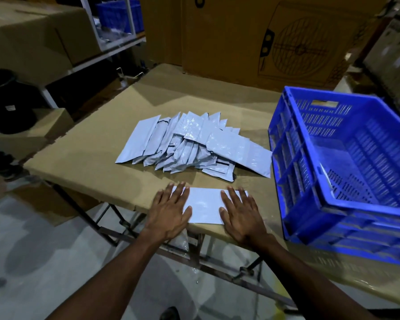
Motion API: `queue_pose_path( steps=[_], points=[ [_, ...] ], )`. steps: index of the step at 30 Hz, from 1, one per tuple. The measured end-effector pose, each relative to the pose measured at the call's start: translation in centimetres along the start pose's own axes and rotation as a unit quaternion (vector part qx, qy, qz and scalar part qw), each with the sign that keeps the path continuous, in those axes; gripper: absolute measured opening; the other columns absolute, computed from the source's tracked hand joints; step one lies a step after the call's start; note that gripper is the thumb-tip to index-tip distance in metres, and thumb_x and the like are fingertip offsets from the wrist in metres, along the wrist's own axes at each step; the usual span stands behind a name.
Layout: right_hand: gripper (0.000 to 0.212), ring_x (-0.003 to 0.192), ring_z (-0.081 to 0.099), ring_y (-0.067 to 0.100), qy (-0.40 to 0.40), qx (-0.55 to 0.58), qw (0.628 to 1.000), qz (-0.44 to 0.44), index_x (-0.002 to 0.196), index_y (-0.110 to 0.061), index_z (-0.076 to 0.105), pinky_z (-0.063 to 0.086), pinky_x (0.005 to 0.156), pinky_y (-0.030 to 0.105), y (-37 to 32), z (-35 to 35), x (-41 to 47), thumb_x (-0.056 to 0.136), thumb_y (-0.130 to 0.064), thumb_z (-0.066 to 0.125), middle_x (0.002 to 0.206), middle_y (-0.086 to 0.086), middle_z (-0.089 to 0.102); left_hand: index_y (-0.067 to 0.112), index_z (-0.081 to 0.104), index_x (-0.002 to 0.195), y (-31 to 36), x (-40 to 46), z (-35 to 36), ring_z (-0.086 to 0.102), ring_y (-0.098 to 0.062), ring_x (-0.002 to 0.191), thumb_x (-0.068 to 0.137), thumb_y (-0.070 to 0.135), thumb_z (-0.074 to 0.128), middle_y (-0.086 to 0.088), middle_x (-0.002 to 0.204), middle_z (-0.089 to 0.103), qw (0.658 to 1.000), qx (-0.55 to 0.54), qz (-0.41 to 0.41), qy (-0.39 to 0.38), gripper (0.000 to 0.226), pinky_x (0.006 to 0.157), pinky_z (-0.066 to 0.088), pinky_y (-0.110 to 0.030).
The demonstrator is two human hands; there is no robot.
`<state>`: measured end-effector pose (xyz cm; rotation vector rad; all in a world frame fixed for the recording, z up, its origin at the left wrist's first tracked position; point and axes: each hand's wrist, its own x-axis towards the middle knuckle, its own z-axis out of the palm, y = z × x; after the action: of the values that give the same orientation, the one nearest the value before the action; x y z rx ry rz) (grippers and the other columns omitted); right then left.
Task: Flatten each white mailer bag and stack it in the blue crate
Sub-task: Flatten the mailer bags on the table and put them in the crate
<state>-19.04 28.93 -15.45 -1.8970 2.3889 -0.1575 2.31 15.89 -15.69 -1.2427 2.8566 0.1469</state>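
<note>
One white mailer bag [206, 205] lies flat at the near edge of the cardboard-covered table [83, 148]. My left hand [170, 211] presses on its left end with straight, spread fingers. My right hand [239, 212] presses on its right end the same way. Behind it sits a loose pile of several white mailer bags [189, 144], fanned out and overlapping. The blue crate [346, 172] stands on the table to the right, tilted toward me, with a white bag edge [326, 179] just visible against its left inner wall.
Large cardboard boxes [263, 35] stand behind the table. A white shelf rack [116, 49] with another blue crate [118, 15] and a carton is at the back left. A black bin [7, 102] sits at the left. The table's metal legs [194, 257] and the grey floor show below.
</note>
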Motion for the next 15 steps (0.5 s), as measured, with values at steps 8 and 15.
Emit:
queue_pose_path(
  steps=[8,15],
  points=[
    [0.076,0.152,0.002,0.025,-0.034,-0.027,0.997,-0.064,0.156,-0.014,0.017,-0.001,0.117,0.062,-4.7,-2.3,2.2,0.092,-0.051,0.001,0.165,0.005,0.008,0.025,0.017,0.161,0.1,-0.2,-0.2,0.006,-0.030,0.155,0.092,0.061,0.000,0.002,0.170,0.003,1.000,0.001,-0.008,-0.001,0.080,0.123,0.008,-0.051],
    [0.069,0.152,-0.001,0.016,-0.044,-0.004,0.999,-0.022,0.157,-0.033,0.005,0.004,0.121,0.049,-1.6,0.2,1.2,0.097,-0.067,0.008,0.165,-0.009,-0.002,0.024,0.008,0.162,-0.5,0.0,0.1,0.000,-0.029,0.156,0.094,0.061,0.000,0.003,0.170,-0.003,1.000,0.020,0.002,-0.009,0.078,0.123,0.005,-0.051]
  ],
)
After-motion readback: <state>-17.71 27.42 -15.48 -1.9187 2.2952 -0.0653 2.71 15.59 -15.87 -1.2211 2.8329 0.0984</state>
